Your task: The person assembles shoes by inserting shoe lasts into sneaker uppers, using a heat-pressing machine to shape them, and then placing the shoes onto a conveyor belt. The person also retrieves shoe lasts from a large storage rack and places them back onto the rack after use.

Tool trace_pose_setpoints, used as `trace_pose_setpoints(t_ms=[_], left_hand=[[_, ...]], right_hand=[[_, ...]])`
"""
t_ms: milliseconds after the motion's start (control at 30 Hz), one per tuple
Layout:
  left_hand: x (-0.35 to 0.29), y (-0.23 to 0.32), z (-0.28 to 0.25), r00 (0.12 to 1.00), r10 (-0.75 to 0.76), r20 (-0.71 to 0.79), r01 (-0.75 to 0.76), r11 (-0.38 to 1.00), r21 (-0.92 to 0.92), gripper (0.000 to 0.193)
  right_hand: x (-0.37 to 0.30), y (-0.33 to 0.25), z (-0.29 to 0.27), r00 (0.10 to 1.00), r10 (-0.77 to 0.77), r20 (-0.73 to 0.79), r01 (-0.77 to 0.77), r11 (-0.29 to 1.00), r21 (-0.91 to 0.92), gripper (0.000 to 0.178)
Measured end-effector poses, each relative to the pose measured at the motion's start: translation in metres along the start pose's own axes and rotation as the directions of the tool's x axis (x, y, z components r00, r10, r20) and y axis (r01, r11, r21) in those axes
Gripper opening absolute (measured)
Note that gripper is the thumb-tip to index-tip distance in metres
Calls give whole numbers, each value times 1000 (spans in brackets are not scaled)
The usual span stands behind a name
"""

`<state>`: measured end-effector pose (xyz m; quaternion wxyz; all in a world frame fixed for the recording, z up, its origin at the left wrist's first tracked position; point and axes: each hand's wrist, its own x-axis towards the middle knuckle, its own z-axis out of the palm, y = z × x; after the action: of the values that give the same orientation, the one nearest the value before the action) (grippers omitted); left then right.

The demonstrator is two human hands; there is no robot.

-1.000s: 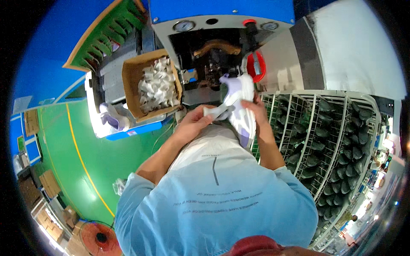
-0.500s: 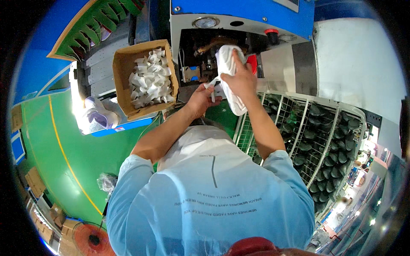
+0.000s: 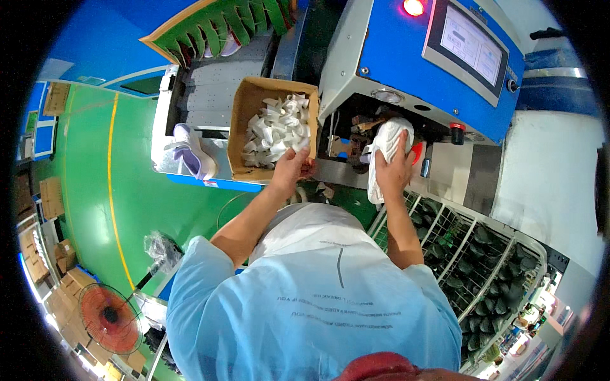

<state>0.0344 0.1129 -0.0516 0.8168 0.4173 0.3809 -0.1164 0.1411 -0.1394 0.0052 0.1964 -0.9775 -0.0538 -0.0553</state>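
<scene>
My right hand (image 3: 395,166) is closed around a white-soled shoe (image 3: 389,140), its ridged sole turned up, at the recess in the front of a blue and grey machine (image 3: 406,57). A little of the upper, pale purple, shows on its left side. At the near right corner of a cardboard box (image 3: 239,120), my left hand (image 3: 291,170) reaches over the rim, fingers apart, and I see nothing held in it. Curled white strips (image 3: 274,130) are heaped inside the box, just beyond those fingertips.
A white and purple sneaker (image 3: 194,155) sits left of the box, on the end of a grey slatted conveyor (image 3: 216,95) with a green fringed opening (image 3: 222,32). At right is a wire rack (image 3: 473,244) of dark shoe-shaped pieces. A red fan (image 3: 109,314) stands lower left.
My left hand has moved left from the shoe to the box; the white strip it held no longer shows in it. My right hand still holds the shoe. The view has shifted.
</scene>
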Motion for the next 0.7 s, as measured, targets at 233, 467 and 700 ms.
trace_pose_setpoints(t_ms=[233, 467, 700], left_hand=[[13, -14, 13, 973, -207, 103, 174, 949, 264, 41], [-40, -4, 77, 664, -622, 415, 415, 768, 488, 89], [-17, -46, 43, 339, -737, 585, 400, 675, 619, 64]], right_hand=[[-45, 20, 5, 978, -16, -208, 22, 999, 27, 89], [-177, 6, -37, 976, -144, -163, 136, 989, -60, 77], [-171, -3, -76, 814, 393, 428, -579, 495, 647, 95]])
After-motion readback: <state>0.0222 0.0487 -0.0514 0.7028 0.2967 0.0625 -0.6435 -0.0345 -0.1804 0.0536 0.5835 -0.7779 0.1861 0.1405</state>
